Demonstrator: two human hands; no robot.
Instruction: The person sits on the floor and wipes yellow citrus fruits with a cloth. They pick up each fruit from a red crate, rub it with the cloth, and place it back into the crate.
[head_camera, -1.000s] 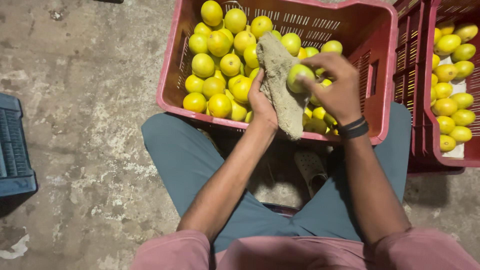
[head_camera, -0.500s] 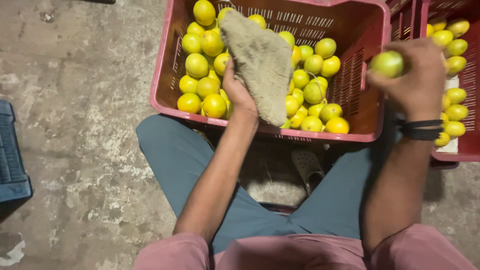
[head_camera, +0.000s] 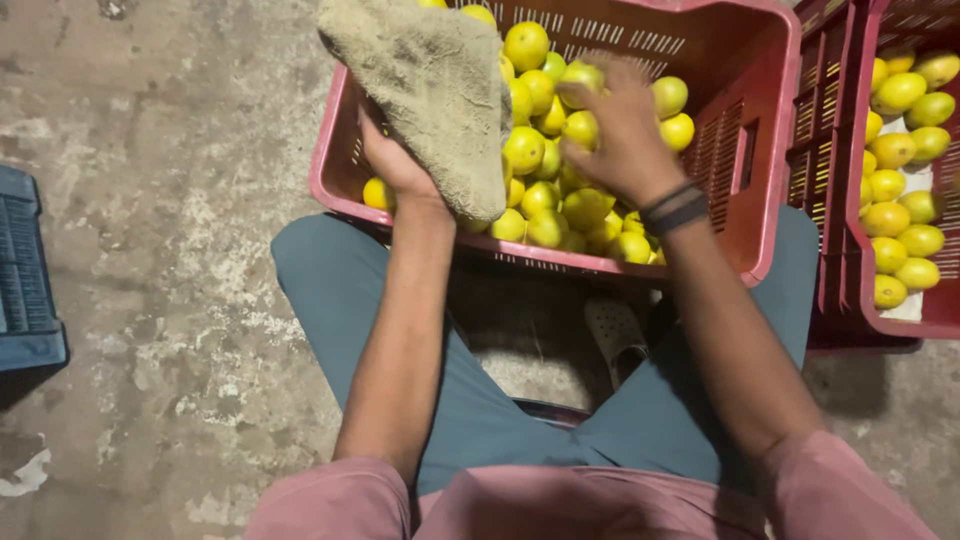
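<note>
Sat over a red crate (head_camera: 770, 150) of yellow-green fruit (head_camera: 545, 200) on the bare concrete floor (head_camera: 150, 200). Left hand (head_camera: 395, 165) clamped on a coarse beige cloth (head_camera: 430, 90), held up over the crate's near-left corner, draped and partly hiding the fruit beneath. Right hand (head_camera: 620, 130) down among the fruit near the crate's middle, fingers curled and blurred; could not tell whether closed on one piece or only touching the heap.

Judged risks: with fruit piled high toward the near rim, a careless pull from the middle could loosen neighbours and roll some over the edge onto the floor. A loose grip on smooth skin could drop a piece back hard and bruise it. Hanging cloth could block the view of the near-left fruit or snag on the slotted wall. Second red crate (head_camera: 905, 310) stood touching at the right, already holding fruit; a blue crate (head_camera: 25, 290) lay well apart at the floor's left edge.
</note>
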